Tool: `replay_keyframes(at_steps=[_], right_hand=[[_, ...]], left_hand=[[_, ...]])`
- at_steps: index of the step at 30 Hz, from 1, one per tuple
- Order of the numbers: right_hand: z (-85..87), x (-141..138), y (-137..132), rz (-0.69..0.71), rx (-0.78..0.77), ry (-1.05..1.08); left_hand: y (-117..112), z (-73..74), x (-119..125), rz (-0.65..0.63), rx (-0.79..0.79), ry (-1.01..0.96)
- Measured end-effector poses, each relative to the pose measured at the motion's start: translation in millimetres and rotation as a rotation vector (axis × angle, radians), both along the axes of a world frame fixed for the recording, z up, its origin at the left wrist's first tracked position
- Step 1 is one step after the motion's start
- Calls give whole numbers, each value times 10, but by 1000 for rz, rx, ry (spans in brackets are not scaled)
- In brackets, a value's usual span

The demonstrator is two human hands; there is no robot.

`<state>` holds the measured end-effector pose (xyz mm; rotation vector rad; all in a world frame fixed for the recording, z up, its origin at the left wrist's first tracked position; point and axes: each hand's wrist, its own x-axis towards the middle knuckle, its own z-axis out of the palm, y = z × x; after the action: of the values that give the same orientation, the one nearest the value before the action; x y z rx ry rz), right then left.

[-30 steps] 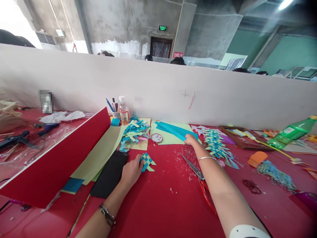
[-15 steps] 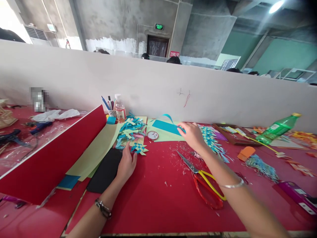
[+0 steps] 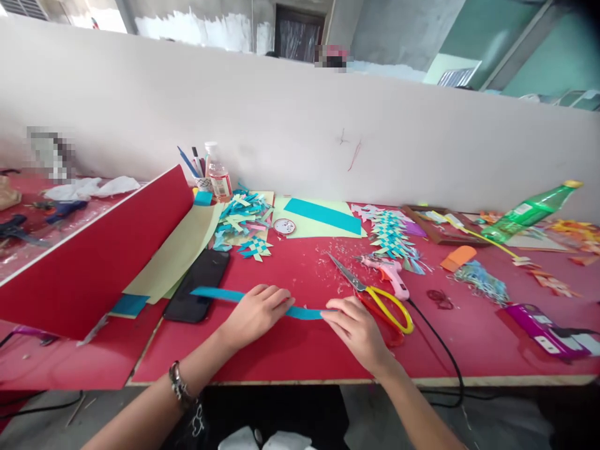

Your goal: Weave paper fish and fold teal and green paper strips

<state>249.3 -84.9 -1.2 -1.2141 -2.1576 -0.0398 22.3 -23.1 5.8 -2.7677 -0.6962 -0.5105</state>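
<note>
A narrow blue paper strip [image 3: 304, 313] stretches between my two hands above the red table, its left end reaching over a black phone [image 3: 187, 297]. My left hand [image 3: 259, 312] is closed on the strip's middle, and its grip is partly hidden under the fingers. Near the strip's right end, my right hand [image 3: 357, 331] pinches it between thumb and fingers. Scissors [image 3: 360, 287] with yellow and red handles lie just behind my right hand. Beside them is a pink glue gun [image 3: 391, 272]. Farther back, a wider blue paper piece [image 3: 323, 216] rests on pale green paper [image 3: 304, 230].
Woven paper pieces [image 3: 392, 234] lie at the back, and a heap of cut strips [image 3: 241, 215] at back left. A red board [image 3: 98, 262] stands on the left. On the right are a tilted green bottle [image 3: 529, 212], a purple power strip [image 3: 544, 331] and a black cord [image 3: 445, 356].
My right hand has come from the back paper toward the table's front with the blue strip. My left hand has moved right and taken hold of it. The view has tilted down.
</note>
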Motion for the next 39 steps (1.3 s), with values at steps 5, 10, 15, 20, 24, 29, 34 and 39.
replay_keyframes(at_steps=[5, 10, 15, 20, 24, 29, 34, 39], right_hand=[[-2, 64, -142, -172, -11, -170], [22, -269, -193, -246, -246, -213], [-114, -580, -108, -95, -350, -53], [-181, -526, -24, -48, -295, -6], [-165, -376, -18, -13, -221, -66], [-126, -481, -49, -9, -288, -102], [-158, -742, -4, 21, -326, -49], [-162, -753, 77, 33, -351, -73]], left_hand=[[-87, -101, -110, -18, -6, 48], [-236, -185, 33, 73, -104, 53], [-369, -219, 168, 192, -276, -17], [-383, -252, -27, 265, -453, -168], [-402, -259, -251, 233, -476, -187], [-459, -258, -277, 226, -486, -227], [-440, -277, -228, 258, -504, -223], [-388, -275, -370, 322, -574, -278]])
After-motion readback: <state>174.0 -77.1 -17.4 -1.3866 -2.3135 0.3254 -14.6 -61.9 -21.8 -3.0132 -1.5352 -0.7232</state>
